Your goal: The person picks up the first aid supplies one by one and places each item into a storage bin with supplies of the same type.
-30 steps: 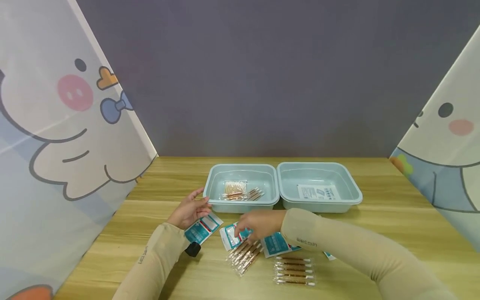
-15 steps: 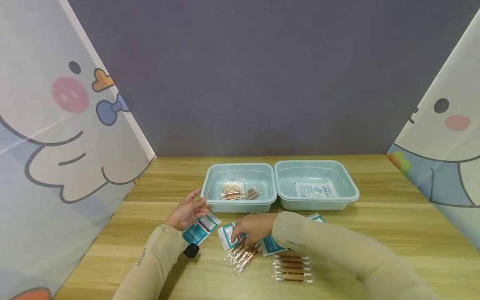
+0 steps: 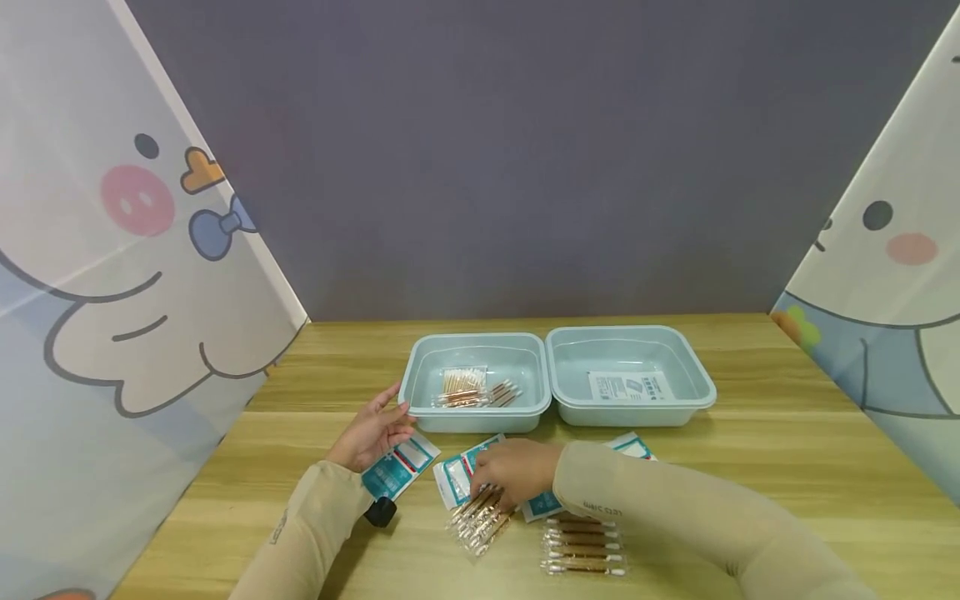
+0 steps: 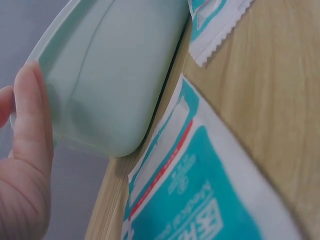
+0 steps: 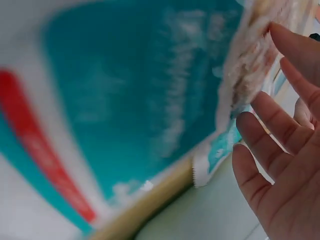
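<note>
In the head view my left hand [image 3: 371,429] is at the near left corner of the left pale blue plastic tray [image 3: 474,423]. The left wrist view shows its fingers on either side of the tray's rim. My right hand [image 3: 517,468] reaches across the middle and pinches the upper end of a clear pack of brown double-ended cotton swabs [image 3: 480,525]; its fingertips are at the plastic in the right wrist view. Beneath and beside that hand lie teal-and-white sachets [image 3: 452,482]. Another sachet [image 3: 397,471] is under the left hand.
A small pack of plain cotton swabs [image 3: 463,379] and brown swab packs [image 3: 504,392] lie in the left tray. The right tray [image 3: 633,414] holds a white printed sachet [image 3: 630,386]. Another brown swab pack [image 3: 583,550] lies at the front, with a sachet [image 3: 632,445] behind the right forearm.
My right hand has closed in on the upper end of the swab pack, which has shifted slightly. The left hand stays at the tray corner. The head view has moved a little.
</note>
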`<state>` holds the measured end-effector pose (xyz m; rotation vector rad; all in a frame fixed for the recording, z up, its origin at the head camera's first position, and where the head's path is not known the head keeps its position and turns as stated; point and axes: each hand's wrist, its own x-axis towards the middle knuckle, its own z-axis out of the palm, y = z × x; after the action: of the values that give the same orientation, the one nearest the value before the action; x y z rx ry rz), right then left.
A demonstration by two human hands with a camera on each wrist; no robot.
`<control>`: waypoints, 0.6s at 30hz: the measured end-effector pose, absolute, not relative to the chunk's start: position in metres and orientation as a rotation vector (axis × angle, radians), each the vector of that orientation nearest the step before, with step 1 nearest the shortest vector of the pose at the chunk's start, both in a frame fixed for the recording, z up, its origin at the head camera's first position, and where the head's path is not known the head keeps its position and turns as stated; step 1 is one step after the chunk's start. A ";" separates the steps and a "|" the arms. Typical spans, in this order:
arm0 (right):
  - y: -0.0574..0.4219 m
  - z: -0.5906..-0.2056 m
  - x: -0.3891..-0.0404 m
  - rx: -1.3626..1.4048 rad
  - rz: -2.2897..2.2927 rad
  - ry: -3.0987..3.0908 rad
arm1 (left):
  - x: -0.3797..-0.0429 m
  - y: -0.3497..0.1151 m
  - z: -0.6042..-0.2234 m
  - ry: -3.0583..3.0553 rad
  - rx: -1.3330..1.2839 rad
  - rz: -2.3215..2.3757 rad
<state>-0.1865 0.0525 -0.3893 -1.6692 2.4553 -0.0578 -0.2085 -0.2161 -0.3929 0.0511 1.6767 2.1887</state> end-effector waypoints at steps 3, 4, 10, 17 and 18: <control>0.057 -0.392 -0.187 -1.651 -0.089 2.466 | -0.209 -0.216 -0.395 1.669 0.072 2.194; 0.058 -0.393 -0.186 -1.644 -0.100 2.470 | -0.209 -0.217 -0.396 1.668 0.079 2.197; 0.059 -0.394 -0.185 -1.589 -0.153 2.458 | -0.207 -0.217 -0.397 1.642 0.132 2.212; 0.056 -0.394 -0.189 -1.520 -0.173 2.367 | -0.206 -0.215 -0.396 1.661 0.106 2.220; 0.056 -0.394 -0.190 -1.510 -0.183 2.349 | -0.206 -0.215 -0.397 1.664 0.090 2.220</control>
<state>-0.1895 0.0557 -0.3944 -1.5095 2.3494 -0.1833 -0.2058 -0.2150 -0.3972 0.0896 1.6638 2.2202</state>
